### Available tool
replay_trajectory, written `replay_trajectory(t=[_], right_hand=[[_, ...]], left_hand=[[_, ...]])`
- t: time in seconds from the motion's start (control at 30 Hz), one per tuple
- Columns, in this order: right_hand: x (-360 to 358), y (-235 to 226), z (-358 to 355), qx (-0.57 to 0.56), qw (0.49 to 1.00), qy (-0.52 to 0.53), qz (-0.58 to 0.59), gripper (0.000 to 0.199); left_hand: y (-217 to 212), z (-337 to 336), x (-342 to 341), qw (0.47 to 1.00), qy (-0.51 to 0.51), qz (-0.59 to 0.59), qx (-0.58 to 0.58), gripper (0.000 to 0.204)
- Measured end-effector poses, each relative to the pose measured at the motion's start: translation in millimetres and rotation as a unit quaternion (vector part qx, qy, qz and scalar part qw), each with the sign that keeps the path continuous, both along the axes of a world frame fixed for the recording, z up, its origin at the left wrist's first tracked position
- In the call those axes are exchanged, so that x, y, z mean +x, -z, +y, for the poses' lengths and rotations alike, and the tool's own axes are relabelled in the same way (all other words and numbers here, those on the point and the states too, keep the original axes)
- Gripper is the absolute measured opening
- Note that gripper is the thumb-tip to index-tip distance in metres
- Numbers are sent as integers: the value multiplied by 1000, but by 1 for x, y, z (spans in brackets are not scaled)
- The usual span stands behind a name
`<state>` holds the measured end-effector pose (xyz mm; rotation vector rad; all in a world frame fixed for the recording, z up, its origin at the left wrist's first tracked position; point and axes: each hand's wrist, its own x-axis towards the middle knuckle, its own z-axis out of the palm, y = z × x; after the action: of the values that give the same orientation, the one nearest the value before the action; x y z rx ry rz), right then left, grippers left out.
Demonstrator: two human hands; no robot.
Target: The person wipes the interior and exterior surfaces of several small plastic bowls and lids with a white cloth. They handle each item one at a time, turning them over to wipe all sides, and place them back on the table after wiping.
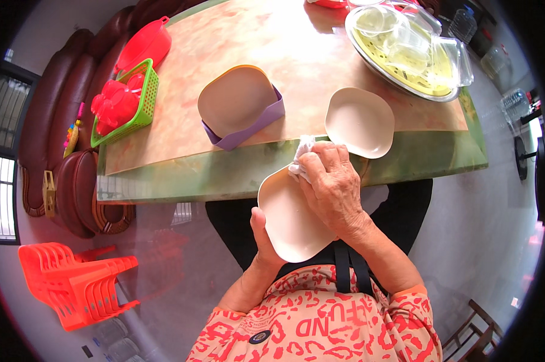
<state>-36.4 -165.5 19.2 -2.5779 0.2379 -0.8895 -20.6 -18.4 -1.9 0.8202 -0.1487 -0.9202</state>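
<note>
My left hand [262, 238] grips a cream rounded-square plate [296, 220] from its left side and from below, with the thumb showing at the rim. The plate is held over my lap by the table's front edge. My right hand [336, 187] is closed on a crumpled white cloth [302, 158], pressed against the plate's far rim. Just beyond that hand, a second cream plate [360, 120] lies on the table near its front edge. To the left stands a purple holder [248, 134] with similar plates [236, 99] leaning in it.
At the far right a metal tray with a yellow strainer [399, 60] bears clear plastic cups [450, 60]. A green basket [141, 111] with red items and a red basin [145, 47] sit at the table's left. Red stacked stools [79, 283] stand on the floor.
</note>
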Motion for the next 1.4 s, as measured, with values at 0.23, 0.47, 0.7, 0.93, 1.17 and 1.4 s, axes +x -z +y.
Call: replay_trajectory(t=[0.23,0.47,0.7,0.93,1.17,1.4], right_hand=[[9,-10,25,49,974,-193,-108,32],[13,-9,10,26,993,-94,-61,34],[2,7,-1,46,999,-9,-26,23],[-34,15,10,8,997,4,83,25],[-42,12,3,-51,995,-12,86,19],[-7,1,20,103,993,-59,-17,34]], left_hand=[[4,-5,3,990,10,-7,-143,72],[-6,5,6,999,19,-1,28,84],[1,8,13,999,-4,-50,6,85],[6,9,19,990,-98,-93,29,75],[10,5,17,996,-62,-59,-15,77],[1,1,12,999,-33,-13,-33,85]])
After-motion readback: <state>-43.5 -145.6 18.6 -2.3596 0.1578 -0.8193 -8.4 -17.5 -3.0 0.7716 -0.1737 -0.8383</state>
